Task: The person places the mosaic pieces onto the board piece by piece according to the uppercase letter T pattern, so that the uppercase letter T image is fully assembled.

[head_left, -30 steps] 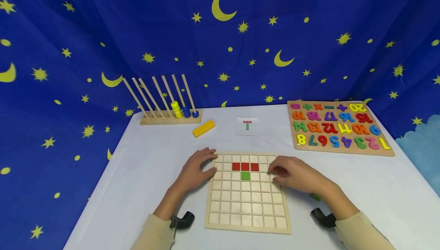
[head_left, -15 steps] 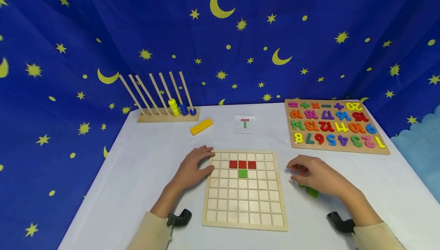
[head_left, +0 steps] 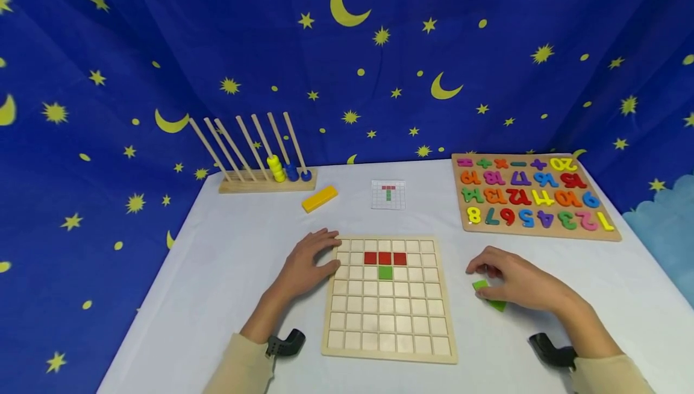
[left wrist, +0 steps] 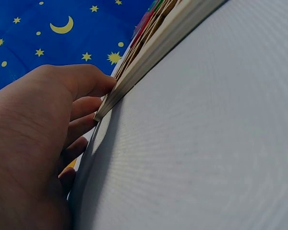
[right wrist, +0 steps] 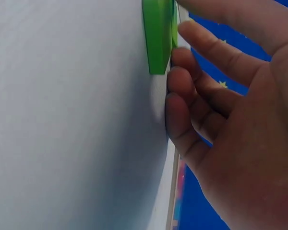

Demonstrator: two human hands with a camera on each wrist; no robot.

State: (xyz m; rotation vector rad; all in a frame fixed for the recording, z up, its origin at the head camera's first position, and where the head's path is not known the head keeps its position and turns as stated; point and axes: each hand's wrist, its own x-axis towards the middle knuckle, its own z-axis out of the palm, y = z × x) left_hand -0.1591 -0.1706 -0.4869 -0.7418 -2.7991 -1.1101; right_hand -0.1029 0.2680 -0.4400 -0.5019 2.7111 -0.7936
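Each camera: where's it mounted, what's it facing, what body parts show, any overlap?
Head: worn on the head, facing forward and down at the grid board, curtain behind; both forearms, left hand and right hand show.
Left wrist: on that wrist, facing the left hand at the grid board's edge; only that hand shows.
Right wrist: on that wrist, facing the right hand by the green tiles; only that hand shows.
Shared: head and right wrist both show the right hand, green tiles and curtain.

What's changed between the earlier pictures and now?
The right hand moved right, from the board to the loose green tiles; no clear grip on them. The left hand stays at the board's left edge; the three red tiles and placed green tile are unchanged.
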